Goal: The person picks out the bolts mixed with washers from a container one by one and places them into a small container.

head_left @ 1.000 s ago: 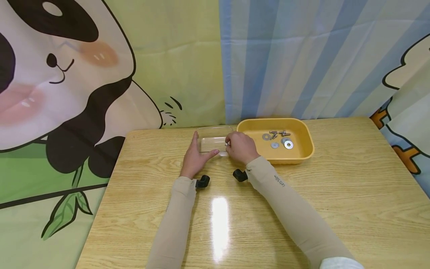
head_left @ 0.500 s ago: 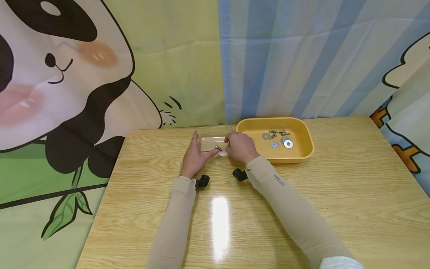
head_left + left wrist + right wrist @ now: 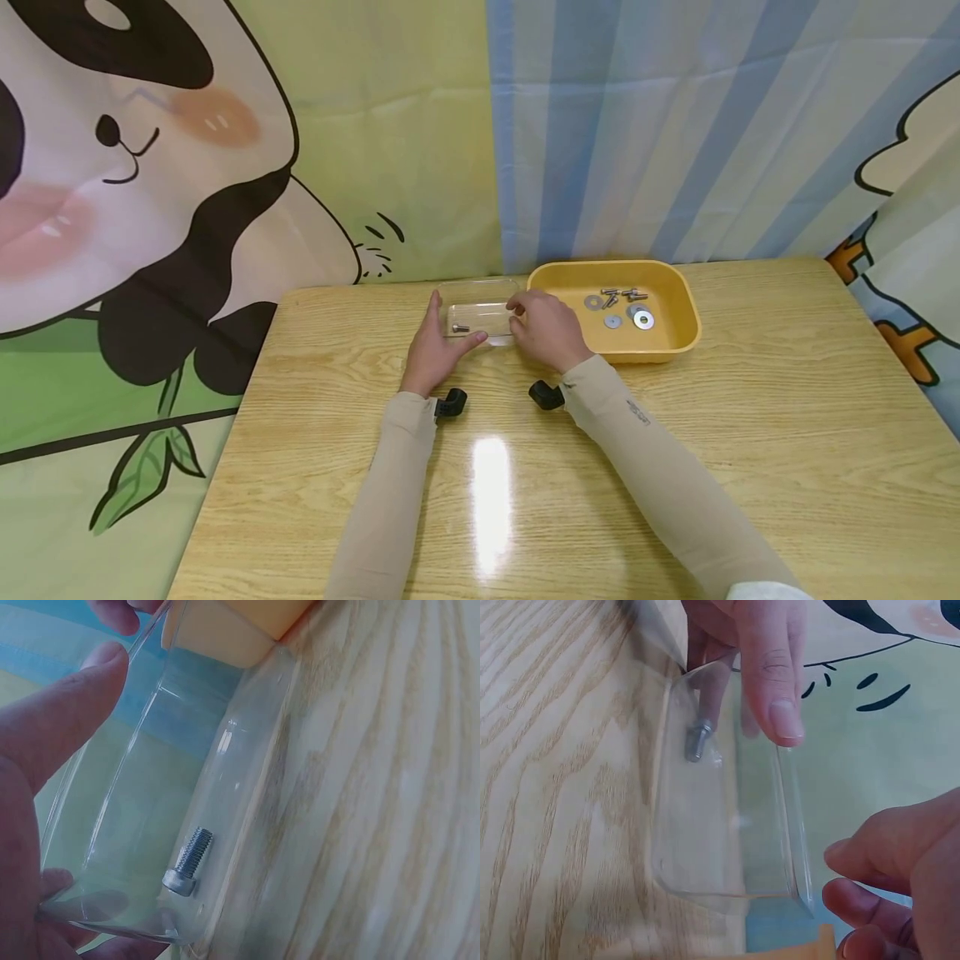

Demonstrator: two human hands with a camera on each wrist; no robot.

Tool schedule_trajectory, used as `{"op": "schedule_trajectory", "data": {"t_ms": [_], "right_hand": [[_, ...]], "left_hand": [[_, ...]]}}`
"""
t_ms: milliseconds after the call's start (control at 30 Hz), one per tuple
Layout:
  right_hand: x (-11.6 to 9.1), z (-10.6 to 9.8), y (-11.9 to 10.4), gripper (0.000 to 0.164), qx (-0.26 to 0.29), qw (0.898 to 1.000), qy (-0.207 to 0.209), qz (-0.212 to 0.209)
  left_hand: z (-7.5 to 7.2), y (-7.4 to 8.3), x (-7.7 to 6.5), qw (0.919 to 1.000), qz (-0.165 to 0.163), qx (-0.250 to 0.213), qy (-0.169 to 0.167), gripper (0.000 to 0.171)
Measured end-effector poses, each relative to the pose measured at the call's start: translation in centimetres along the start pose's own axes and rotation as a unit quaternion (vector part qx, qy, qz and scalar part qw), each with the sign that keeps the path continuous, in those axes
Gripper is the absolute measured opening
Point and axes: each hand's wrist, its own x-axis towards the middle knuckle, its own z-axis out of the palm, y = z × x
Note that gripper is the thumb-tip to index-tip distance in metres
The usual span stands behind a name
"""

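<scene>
A clear plastic box [image 3: 487, 320] stands on the wooden table. Inside it a silver socket-head bolt [image 3: 461, 328] lies on its side, close to the front left corner; its threads show in the left wrist view. My left hand [image 3: 435, 354] holds the box at that corner, thumb along the front rim and fingers at the left end. At the box's right end hovers my right hand [image 3: 551, 329], fingers loosely bent with nothing between thumb and fingertips. The right wrist view shows a gap between these fingertips and the box rim.
To the right of the box stands a yellow tray [image 3: 645, 357]. Several bolts [image 3: 611, 301] and several flat washers [image 3: 643, 320] lie in it. Behind the table edge hangs a printed curtain [image 3: 420, 167].
The right hand has let go of the bolt, which dropped into the clear box and rolled left. The right hand has since drawn slightly right. The left hand has stayed put.
</scene>
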Motion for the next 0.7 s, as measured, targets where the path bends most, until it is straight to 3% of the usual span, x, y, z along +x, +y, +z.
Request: {"op": "schedule_trajectory", "data": {"t_ms": [700], "right_hand": [[-1.9,-1.9,1.9,0.021,0.043,0.995,0.092,0.01]], "left_hand": [[0.0,0.1,0.0,1.0,0.0,0.001,-0.004,0.117]]}}
